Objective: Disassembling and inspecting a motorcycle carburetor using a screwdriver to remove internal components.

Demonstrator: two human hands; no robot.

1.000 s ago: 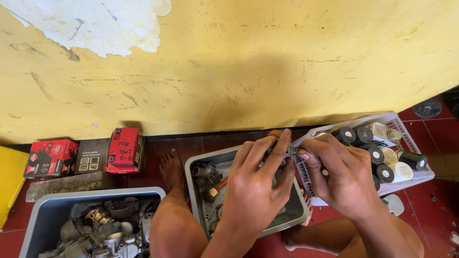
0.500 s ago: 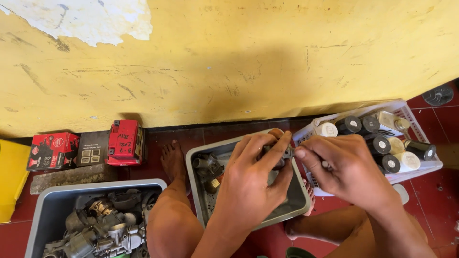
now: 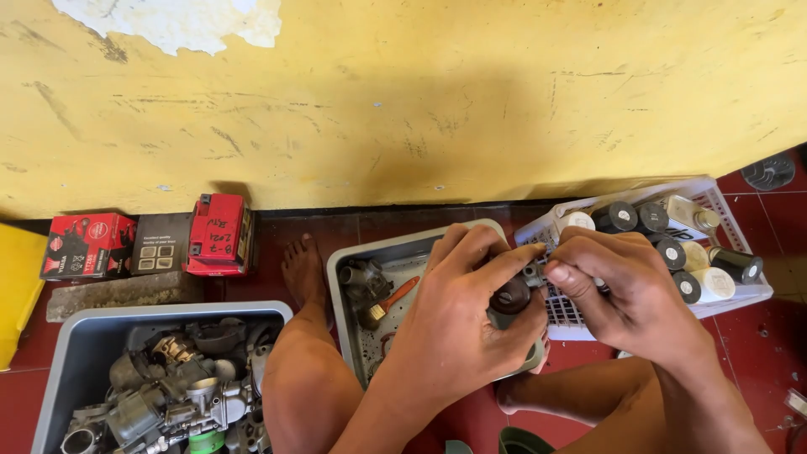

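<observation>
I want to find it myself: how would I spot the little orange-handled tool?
Look at the grey tray on the red floor, between the bare foot and the two hands. The orange-handled tool lies slanted inside it, beside a dark metal part. It is the only bright orange thing among grey, greasy parts.

Single view, from the camera on my head. It looks steeply down and forward over my hands, close to them, my bare legs below. It faces the yellow wall [image 3: 420, 109] ahead, taking in the red floor [image 3: 782, 336] at its foot, the grey tray [image 3: 353, 277] centred. No second view shares the scene.
</observation>
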